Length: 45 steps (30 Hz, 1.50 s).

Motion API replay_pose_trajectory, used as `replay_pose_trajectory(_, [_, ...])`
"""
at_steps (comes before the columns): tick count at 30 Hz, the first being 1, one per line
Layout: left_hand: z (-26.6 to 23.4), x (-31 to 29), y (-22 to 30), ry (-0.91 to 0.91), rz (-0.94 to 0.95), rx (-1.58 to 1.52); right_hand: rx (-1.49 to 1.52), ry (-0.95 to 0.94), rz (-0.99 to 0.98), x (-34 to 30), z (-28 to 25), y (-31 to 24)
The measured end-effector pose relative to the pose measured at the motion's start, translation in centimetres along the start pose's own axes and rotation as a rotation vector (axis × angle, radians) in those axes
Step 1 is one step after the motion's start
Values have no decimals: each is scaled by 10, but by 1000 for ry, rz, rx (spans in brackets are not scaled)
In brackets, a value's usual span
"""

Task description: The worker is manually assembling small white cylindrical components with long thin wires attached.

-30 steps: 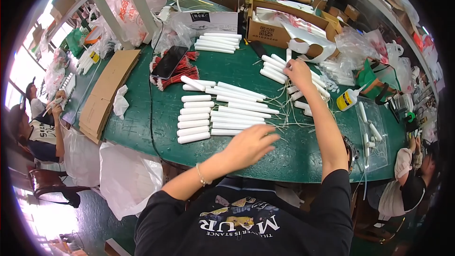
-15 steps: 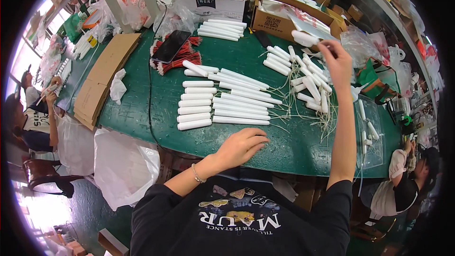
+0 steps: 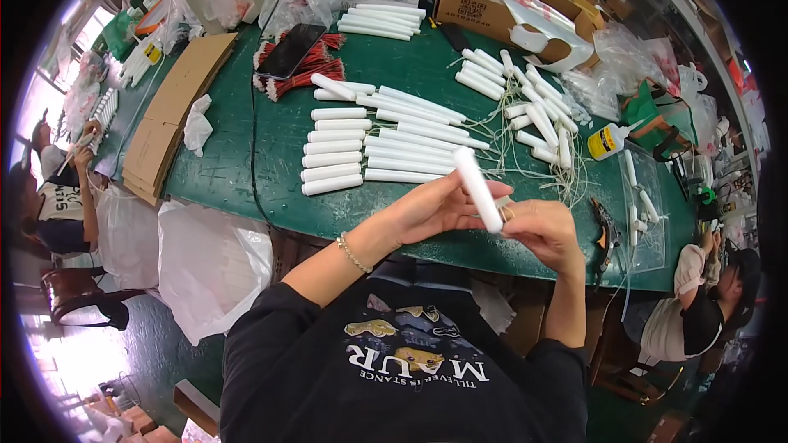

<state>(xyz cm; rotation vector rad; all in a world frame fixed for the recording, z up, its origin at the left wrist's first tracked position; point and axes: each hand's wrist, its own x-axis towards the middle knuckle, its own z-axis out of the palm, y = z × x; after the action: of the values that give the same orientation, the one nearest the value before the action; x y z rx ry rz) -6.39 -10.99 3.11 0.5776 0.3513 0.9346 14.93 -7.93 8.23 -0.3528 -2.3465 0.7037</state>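
Observation:
A short white tube (image 3: pixel 478 190) is held up, tilted, over the table's near edge. My left hand (image 3: pixel 427 207) has it between the thumb and the fingers, which reach behind it. At the tube's lower end the fingers of my right hand (image 3: pixel 543 228) are pinched, with a bit of pale cord showing beside them. Just beyond my hands lie rows of white tubes (image 3: pixel 414 175), shorter ones at left and longer ones at right. Farther right is a loose pile of white tubes (image 3: pixel 542 119) with thin pale cords (image 3: pixel 566 184) trailing from it.
A yellow-labelled glue bottle (image 3: pixel 604 142) and dark pliers (image 3: pixel 606 234) lie at right on the green table (image 3: pixel 279 168). A phone (image 3: pixel 294 51) rests on red wires (image 3: pixel 316 80). Cardboard sheets (image 3: pixel 172 123) lie left; an open carton (image 3: pixel 525 12) stands behind. Co-workers sit around.
My right hand has come from the far right down to the near edge, where the tube now is. My left hand has lifted to meet it. The view has shifted, uncovering the bottle and pliers.

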Motion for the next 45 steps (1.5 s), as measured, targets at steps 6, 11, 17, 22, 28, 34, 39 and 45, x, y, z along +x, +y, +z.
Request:
replay_pose_trajectory(6, [1, -5, -3, -160, 50, 126, 431, 60, 302, -43, 4, 5])
replay_pose_trajectory(11, [12, -2, -1, 6, 202, 389, 846, 400, 572, -65, 40, 17])
replay_pose_trajectory(17, [21, -4, 18, 220, 397, 533, 951, 444, 723, -29, 37, -6])
replay_pose_trajectory(22, [6, -5, 54, 481, 577, 421, 238, 234, 674, -31, 39, -2])
replay_pose_trajectory(28, [10, -10, 68, 457, 487, 455, 10, 188, 530, -29, 29, -20])
replay_pose_trajectory(34, [-21, -15, 66, 425, 415, 276, 375, 181, 595, -41, 20, -6])
replay_pose_trajectory(39, [-11, -1, 59, 410, 416, 441, 213, 274, 495, -67, 24, 1])
replay_pose_trajectory(45, [-18, -5, 59, 365, 387, 327, 662, 304, 719, -70, 30, -7])
